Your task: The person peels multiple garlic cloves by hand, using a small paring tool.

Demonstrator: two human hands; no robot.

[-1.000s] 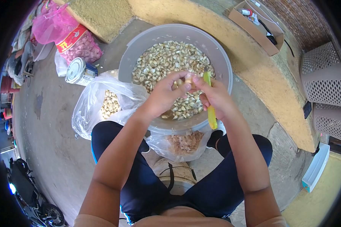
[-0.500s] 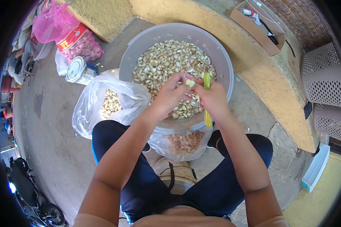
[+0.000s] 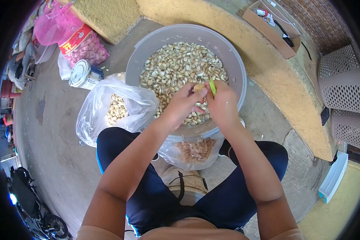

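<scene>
Over a large grey tub point(image 3: 236, 68) of garlic cloves point(image 3: 180, 60), both hands work close together. My left hand point(image 3: 185, 103) pinches a single garlic clove point(image 3: 199, 87) between thumb and fingers. Beside it, my right hand point(image 3: 222, 100) is closed around a slim yellow-green knife point(image 3: 213, 87); only one end shows, and I cannot make out its blade. The right fingertips are at the clove, partly hidden by the hand. Left of the tub, an open clear plastic bag point(image 3: 142, 100) holds pale peeled cloves point(image 3: 117, 110).
A clear bag of papery skins point(image 3: 195, 150) lies between my legs, by a bucket point(image 3: 184, 180). A can point(image 3: 84, 74) and a pink mesh sack point(image 3: 88, 48) stand at the upper left. A yellow ledge point(image 3: 276, 80) runs behind the tub, bearing a cardboard box point(image 3: 264, 30).
My right hand has turned, so the knife is tilted and mostly hidden behind it. The clove in my left hand now shows a browner side.
</scene>
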